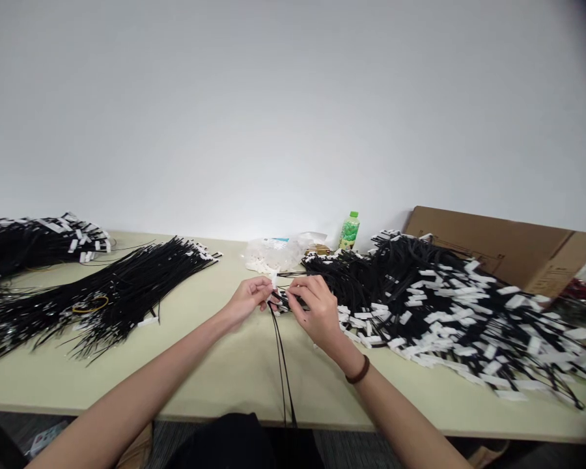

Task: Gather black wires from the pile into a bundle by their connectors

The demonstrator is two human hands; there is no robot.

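Observation:
My left hand (248, 299) is closed in a pinch at the upper end of a few thin black cords (279, 352), which hang down past the table's front edge. A white tag-like piece (274, 279) stands up by its fingertips. Close on the right, my right hand (315, 309) has its thumb and forefinger pinched together near the same cord end. Whatever lies between those fingertips is too small to make out clearly. Behind the hands rests a clear plastic bag (273, 254) with small white pieces in it.
A large heap of black cords with white tags (434, 312) covers the table's right side. Bundles of similar cords (127, 286) lie on the left, one with a yellow band (90, 304). A green-capped bottle (349, 231) and a cardboard box (498, 251) stand by the wall.

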